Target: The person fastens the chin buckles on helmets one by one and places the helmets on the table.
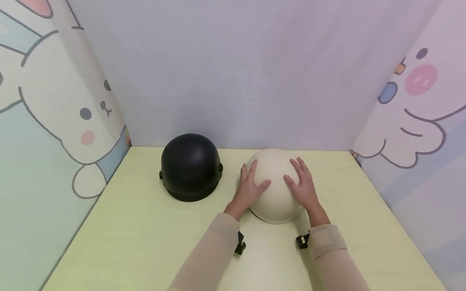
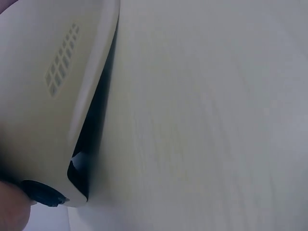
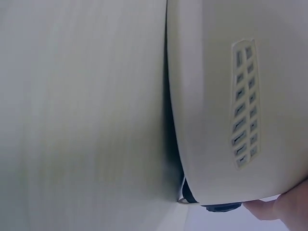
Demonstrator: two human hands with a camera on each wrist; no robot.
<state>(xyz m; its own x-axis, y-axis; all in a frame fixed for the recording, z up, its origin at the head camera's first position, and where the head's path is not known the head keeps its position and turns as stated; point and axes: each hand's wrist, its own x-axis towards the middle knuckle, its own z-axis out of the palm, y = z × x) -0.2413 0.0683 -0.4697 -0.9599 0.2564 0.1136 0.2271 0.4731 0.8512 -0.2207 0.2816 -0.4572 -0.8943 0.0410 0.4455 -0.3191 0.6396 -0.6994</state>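
Note:
A cream helmet [image 1: 275, 190] sits dome up on the table, right of centre. My left hand [image 1: 249, 188] holds its left side, fingers spread along the shell and thumb towards the middle. On the opposite side, my right hand [image 1: 303, 186] grips it the same way. The left wrist view shows a vent grille [image 2: 62, 60] and a dark gap under the rim. Another grille [image 3: 245, 103] appears in the right wrist view, with a black fitting [image 3: 222, 207] near fingers of the right hand [image 3: 293, 207]. A black helmet [image 1: 190, 167] stands to the left, apart from both hands.
The pale yellow-green table [image 1: 145, 242] meets a plain fabric wall [image 1: 236, 72] at the back. Printed cartoon panels stand on the left [image 1: 47, 141] and right [image 1: 422, 133]. Small black devices [image 1: 302, 241] show beside both sleeve cuffs.

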